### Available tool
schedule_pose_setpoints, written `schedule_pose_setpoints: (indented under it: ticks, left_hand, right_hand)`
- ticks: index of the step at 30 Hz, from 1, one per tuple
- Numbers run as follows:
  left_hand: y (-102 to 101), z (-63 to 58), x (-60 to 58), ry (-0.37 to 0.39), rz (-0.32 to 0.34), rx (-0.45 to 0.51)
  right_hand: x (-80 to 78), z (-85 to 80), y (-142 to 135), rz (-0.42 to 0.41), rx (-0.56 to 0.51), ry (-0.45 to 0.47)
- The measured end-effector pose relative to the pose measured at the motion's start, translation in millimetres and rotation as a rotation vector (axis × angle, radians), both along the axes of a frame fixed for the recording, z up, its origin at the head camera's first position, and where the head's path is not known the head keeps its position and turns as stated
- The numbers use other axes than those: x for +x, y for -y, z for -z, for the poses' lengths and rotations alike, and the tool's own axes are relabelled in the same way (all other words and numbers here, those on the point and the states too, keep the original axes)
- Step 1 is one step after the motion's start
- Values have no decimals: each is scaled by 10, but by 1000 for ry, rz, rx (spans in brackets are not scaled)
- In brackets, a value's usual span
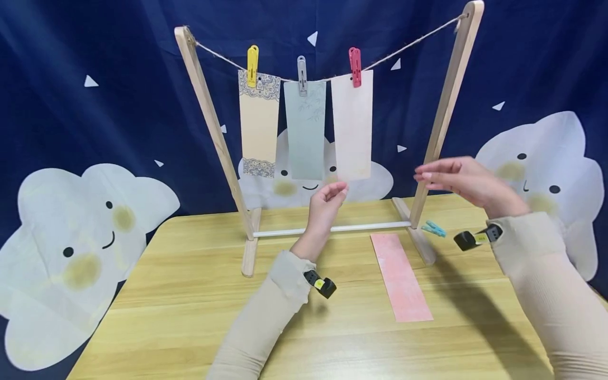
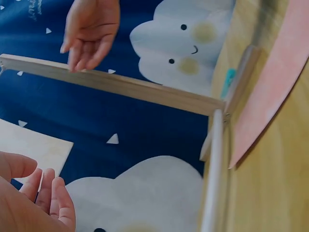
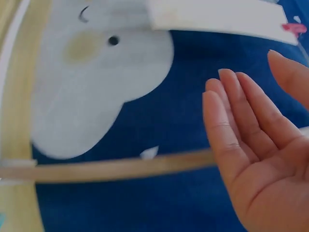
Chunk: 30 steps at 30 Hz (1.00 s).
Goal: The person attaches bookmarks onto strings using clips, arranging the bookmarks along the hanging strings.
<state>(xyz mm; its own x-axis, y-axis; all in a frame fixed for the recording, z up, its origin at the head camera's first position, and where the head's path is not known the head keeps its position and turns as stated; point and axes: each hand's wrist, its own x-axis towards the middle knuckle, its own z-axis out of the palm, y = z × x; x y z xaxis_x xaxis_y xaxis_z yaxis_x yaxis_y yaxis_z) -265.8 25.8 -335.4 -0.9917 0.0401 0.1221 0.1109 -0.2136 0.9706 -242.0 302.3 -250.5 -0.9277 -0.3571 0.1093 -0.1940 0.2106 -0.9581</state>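
Observation:
Three paper cards hang on a twine line: a patterned yellow card (image 1: 258, 126) under a yellow clothespin (image 1: 253, 66), a pale green card (image 1: 305, 134) under a grey clothespin (image 1: 302, 75), and a white card (image 1: 352, 126) under a red clothespin (image 1: 355, 67). My left hand (image 1: 328, 208) is by the white card's lower edge, its fingers loosely bent and holding nothing; whether it touches the card I cannot tell. Beside the right post, my right hand (image 1: 467, 182) is raised with relaxed fingers and an empty palm, seen in the right wrist view (image 3: 260, 145).
The wooden stand has a left post (image 1: 214, 126), a right post (image 1: 444, 111) and a white crossbar (image 1: 366, 227) low down. A pink card (image 1: 401, 277) lies on the wooden table (image 1: 190, 316). Near the right foot lies a teal clothespin (image 1: 434, 228). Behind hangs a blue cloud-print curtain (image 1: 119, 116).

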Motion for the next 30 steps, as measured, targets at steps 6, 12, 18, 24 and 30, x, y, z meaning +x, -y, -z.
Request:
schedule_pose_setpoints:
  ticks: [6,12,18,24,30]
  left_hand:
    - [-95,148,78,9,7,-45]
    - [-232,323,171,29,52,-93]
    - [-376,530,305,87,103,-135]
    - [-489,721,397,173,200,-156]
    - [-530,824,420,226,227,-235]
  right_hand:
    - [119,353,-201,60,225,-3]
    - [165,603,-384,137,258,40]
    - [147,881,-570,181,196,99]
    - [118,1110,-724,195,169,152]
    - [88,1239,-803,208,189,165]
